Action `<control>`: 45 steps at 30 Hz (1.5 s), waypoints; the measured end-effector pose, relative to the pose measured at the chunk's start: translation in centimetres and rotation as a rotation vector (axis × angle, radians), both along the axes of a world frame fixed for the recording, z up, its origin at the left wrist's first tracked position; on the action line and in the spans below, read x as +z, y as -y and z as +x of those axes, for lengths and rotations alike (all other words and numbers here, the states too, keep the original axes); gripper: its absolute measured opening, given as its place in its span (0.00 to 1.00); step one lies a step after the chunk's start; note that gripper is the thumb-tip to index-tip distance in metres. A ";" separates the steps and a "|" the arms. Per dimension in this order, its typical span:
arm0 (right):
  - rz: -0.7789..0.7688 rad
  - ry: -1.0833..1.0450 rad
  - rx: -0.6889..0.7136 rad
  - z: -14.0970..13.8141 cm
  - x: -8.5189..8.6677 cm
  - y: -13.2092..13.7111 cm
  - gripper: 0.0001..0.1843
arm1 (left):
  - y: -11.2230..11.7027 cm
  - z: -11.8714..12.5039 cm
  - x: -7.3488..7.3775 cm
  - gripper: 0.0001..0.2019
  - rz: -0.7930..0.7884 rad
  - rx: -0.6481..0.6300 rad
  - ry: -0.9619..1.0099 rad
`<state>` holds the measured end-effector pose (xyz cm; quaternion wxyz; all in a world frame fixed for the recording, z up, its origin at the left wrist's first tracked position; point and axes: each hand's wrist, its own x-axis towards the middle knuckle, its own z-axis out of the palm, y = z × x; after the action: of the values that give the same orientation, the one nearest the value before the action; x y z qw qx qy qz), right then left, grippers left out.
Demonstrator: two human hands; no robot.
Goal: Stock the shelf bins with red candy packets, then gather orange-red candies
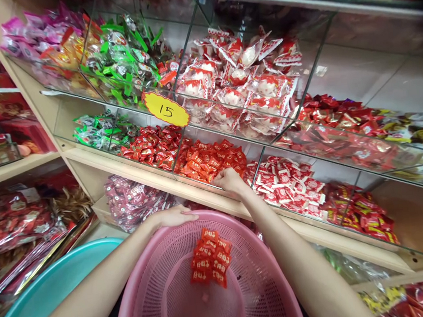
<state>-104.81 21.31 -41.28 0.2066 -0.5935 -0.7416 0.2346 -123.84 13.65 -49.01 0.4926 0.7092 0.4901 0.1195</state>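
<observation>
My left hand (174, 215) grips the far rim of a pink perforated basket (267, 291) held in front of me. Inside the basket lies a small pile of orange-red wrapped candies (210, 257). My right hand (228, 180) reaches into a glass bin of the same orange-red candies (206, 159) on the lower shelf, fingers curled down into the heap. Whether it holds any is hidden by the hand.
Glass-divided bins hold red candies (151, 145), red-and-white candies (287, 181), green-wrapped sweets (124, 57) and white-red packs (249, 76). A yellow tag marked 15 (166, 109) hangs on the upper bin. A teal basin (56, 285) sits at lower left, and bagged goods (13, 220) fill the left shelves.
</observation>
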 end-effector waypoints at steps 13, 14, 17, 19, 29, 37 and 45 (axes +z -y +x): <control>0.386 0.015 -0.138 0.1 0.8 2.6 0.10 | 0.1 -0.1 -0.2 0.23 -0.014 0.025 0.033; 0.431 -0.005 -0.144 0.1 0.8 2.9 0.10 | 0.1 -0.2 -0.2 0.23 -0.003 0.025 0.028; 0.555 -0.147 -0.106 0.2 1.0 4.4 0.12 | 0.1 -0.3 -0.4 0.24 -0.005 0.022 0.027; 0.586 -0.298 -0.068 0.4 1.2 5.9 0.13 | 0.0 -0.3 -0.6 0.25 -0.001 0.021 0.018; 0.009 -0.618 0.070 3.4 -5.0 13.0 0.16 | 0.2 0.0 0.2 0.25 -0.009 0.029 -0.009; -0.076 -0.498 -0.160 7.4 -10.1 13.1 0.21 | 0.2 0.0 0.4 0.25 -0.021 0.005 0.011; -0.255 -0.583 -0.166 6.9 -10.7 13.0 0.22 | 0.2 0.1 0.4 0.25 0.003 0.011 -0.030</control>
<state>-97.94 8.29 -51.98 0.3526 -0.5810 -0.5648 0.4682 -123.79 13.47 -48.62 0.4835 0.7089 0.5011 0.1124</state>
